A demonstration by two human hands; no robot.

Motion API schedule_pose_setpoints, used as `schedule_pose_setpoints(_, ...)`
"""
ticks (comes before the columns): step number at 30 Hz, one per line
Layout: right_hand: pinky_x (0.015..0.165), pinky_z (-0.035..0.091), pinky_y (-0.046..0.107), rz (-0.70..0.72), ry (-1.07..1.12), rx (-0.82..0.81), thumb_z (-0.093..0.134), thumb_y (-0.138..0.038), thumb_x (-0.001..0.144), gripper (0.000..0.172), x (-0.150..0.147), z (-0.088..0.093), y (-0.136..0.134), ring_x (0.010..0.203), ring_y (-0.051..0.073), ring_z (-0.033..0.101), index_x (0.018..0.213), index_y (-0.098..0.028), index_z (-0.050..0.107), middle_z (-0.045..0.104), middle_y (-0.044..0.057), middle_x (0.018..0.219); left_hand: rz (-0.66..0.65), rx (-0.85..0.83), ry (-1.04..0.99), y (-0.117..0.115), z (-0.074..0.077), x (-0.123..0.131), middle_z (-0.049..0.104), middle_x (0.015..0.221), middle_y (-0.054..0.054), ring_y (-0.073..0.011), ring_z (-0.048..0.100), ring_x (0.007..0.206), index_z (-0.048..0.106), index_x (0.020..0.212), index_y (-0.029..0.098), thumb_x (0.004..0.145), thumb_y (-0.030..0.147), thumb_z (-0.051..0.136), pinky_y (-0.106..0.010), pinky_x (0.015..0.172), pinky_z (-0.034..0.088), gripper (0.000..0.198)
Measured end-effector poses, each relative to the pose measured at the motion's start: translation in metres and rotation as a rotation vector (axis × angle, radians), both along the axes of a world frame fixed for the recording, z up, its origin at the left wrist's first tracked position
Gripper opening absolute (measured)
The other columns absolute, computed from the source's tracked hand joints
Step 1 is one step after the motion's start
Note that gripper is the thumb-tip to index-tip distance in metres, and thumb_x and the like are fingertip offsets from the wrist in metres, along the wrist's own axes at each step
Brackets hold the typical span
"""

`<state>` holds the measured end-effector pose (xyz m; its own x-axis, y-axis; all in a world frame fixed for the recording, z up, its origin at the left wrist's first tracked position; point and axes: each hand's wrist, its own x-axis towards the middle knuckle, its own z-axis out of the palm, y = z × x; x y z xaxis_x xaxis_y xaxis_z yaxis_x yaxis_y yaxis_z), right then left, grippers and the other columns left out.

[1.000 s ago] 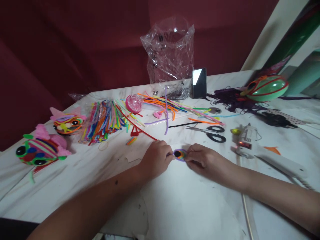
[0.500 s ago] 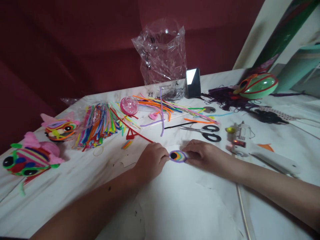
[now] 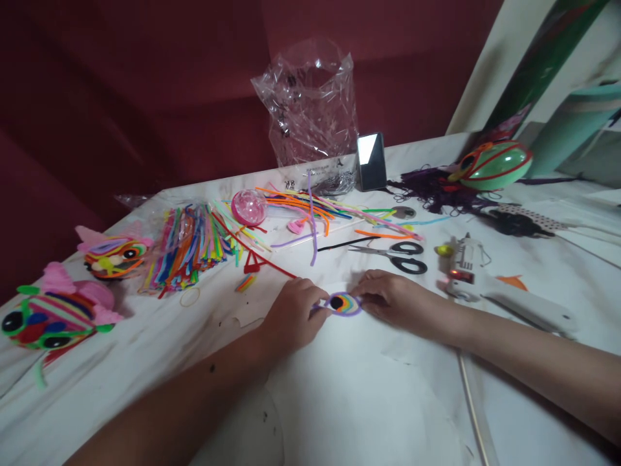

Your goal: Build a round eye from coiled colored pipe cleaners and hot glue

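Note:
Between my hands, low over the white table, is a small eye-shaped piece of coiled pipe cleaners (image 3: 348, 304), with a black dot at its left and a purple outer rim. My left hand (image 3: 299, 312) pinches a purple pipe cleaner end at the left tip of the piece. At its right edge, the fingers of my right hand (image 3: 383, 294) are closed on the rim. Just beyond my right hand lie black-handled scissors (image 3: 405, 257). A purple pipe cleaner (image 3: 313, 226) and a black one (image 3: 342, 244) lie ahead of the piece.
A hot glue gun (image 3: 485, 281) with a glowing red light lies right, above my forearm. Two pipe-cleaner fish (image 3: 58, 317) sit left, beside bundled pipe cleaners (image 3: 189, 249). Behind stand a clear plastic bag (image 3: 313, 110) and a phone (image 3: 372, 162); a green balloon-like body (image 3: 502, 167) lies back right.
My left fingers have shifted slightly on the left tip, and a bit of purple pipe cleaner now shows between them. The whole view has moved slightly.

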<state>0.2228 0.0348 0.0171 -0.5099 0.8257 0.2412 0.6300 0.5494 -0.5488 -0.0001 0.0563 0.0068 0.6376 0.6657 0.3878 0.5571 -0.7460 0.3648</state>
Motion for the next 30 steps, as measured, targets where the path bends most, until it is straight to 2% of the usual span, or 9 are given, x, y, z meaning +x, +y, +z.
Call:
schedule_pose_setpoints(4,0.068,0.047,0.026,-0.022,-0.002,0.016,0.051,-0.004,0.074,0.026,0.001,0.001,0.0,0.076,0.016,0.06,0.088,-0.018,0.068,0.065,0.005,0.082,-0.079,0.025,0.003,-0.003,0.0,0.001,0.059,0.081,-0.005,-0.0176,0.052,0.078,0.059,0.081,0.017,0.081,0.017,0.057,-0.031,0.072,0.042,0.003)
schedule_pose_setpoints(7,0.068,0.047,0.026,-0.024,-0.007,0.028,0.051,-0.005,0.074,0.025,0.001,0.001,-0.001,0.077,0.016,0.06,0.088,-0.018,0.068,0.065,0.005,0.082,-0.122,0.069,0.089,-0.004,-0.001,0.002,0.057,0.079,-0.006,-0.0179,0.049,0.077,0.055,0.075,0.016,0.087,0.016,0.046,-0.032,0.071,0.041,0.015)
schedule_pose_setpoints(9,0.069,0.047,0.027,-0.009,-0.011,0.04,0.051,-0.005,0.075,0.024,0.0,0.0,-0.001,0.077,0.017,0.059,0.087,-0.018,0.068,0.065,0.005,0.08,-0.126,0.088,0.132,-0.005,-0.001,0.003,0.056,0.079,-0.006,-0.0184,0.048,0.076,0.051,0.074,0.016,0.087,0.014,0.042,-0.033,0.07,0.04,0.016)
schedule_pose_setpoints(13,0.071,0.047,0.028,0.015,-0.027,0.044,0.052,-0.008,0.076,0.022,0.001,0.0,-0.001,0.078,0.018,0.059,0.088,-0.018,0.068,0.063,0.005,0.079,-0.111,0.099,0.113,-0.007,0.001,0.004,0.055,0.079,-0.006,-0.0186,0.047,0.077,0.049,0.073,0.017,0.085,0.012,0.042,-0.033,0.071,0.041,0.015)
schedule_pose_setpoints(20,0.073,0.048,0.027,-0.027,-0.005,0.016,0.047,-0.001,0.073,0.031,0.003,0.001,0.001,0.079,0.016,0.061,0.091,-0.018,0.066,0.065,0.005,0.087,-0.114,0.074,0.007,-0.008,0.002,0.004,0.055,0.075,-0.005,-0.0177,0.049,0.075,0.047,0.069,0.018,0.079,0.009,0.045,-0.031,0.069,0.042,0.014)
schedule_pose_setpoints(30,0.065,0.044,0.028,-0.042,-0.066,0.0,0.056,-0.019,0.08,0.01,-0.003,0.005,-0.006,0.074,0.018,0.055,0.086,-0.017,0.064,0.057,0.004,0.076,-0.073,-0.012,-0.088,-0.011,0.002,0.007,0.055,0.073,-0.004,-0.0166,0.05,0.073,0.045,0.062,0.018,0.07,0.005,0.048,-0.03,0.068,0.042,0.015)
